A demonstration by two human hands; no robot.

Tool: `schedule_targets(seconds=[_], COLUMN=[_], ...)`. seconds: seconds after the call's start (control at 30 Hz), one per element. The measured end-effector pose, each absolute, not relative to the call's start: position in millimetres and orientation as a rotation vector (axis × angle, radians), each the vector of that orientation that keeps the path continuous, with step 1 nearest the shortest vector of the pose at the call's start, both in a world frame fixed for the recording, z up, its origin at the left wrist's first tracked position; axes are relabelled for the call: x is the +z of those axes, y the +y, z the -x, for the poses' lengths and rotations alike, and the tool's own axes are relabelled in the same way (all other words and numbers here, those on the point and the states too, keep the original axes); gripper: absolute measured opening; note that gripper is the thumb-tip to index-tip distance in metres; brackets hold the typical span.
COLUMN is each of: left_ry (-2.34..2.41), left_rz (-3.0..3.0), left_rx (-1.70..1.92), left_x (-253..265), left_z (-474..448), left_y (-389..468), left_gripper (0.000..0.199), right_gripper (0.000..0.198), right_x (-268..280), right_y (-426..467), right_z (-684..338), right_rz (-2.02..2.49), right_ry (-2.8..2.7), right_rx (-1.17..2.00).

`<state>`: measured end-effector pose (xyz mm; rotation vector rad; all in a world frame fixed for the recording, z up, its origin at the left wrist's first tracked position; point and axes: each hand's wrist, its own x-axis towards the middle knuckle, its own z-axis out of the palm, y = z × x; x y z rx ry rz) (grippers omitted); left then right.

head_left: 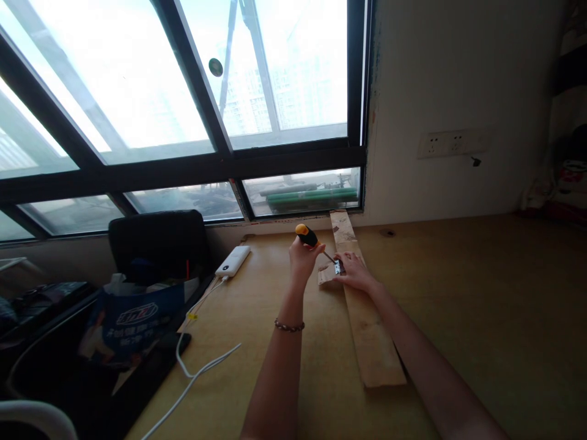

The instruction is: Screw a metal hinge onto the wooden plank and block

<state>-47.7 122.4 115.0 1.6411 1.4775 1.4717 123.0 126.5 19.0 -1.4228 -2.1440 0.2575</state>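
My left hand (pixel 303 261) is wrapped round the black and yellow handle of a screwdriver (pixel 307 234). The shaft slants down to the right, and its tip meets a small shiny metal plate (pixel 337 267), which looks like a hinge. That plate lies on a short piece of wood (pixel 326 276) set against a long wooden board (pixel 373 348). With its fingers bent over the board, my right hand (pixel 355 272) presses beside the metal plate. Its fingertips are partly hidden, so I cannot tell whether they pinch the plate or only hold it down.
On the table (pixel 270 305) to the left lies a white power bank (pixel 233 261) with a white cable (pixel 202 371) trailing forward. A black chair (pixel 158 247) and a blue bag (pixel 137 321) stand beyond the left edge. A window and a wall socket (pixel 444 144) are behind.
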Motion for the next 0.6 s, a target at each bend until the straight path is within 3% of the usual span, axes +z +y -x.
schedule_targets(seconds=[0.6], left_ry=[1.41], left_rz=[-1.614], left_rx=[1.542], left_x=[98.1], left_z=[46.5], left_y=[132.6], left_gripper=[0.029], right_gripper=[0.063], right_x=[21.3], right_y=[125.5], right_z=[-123.6], right_rz=[1.364], right_ry=[-2.127], right_rx=[0.259])
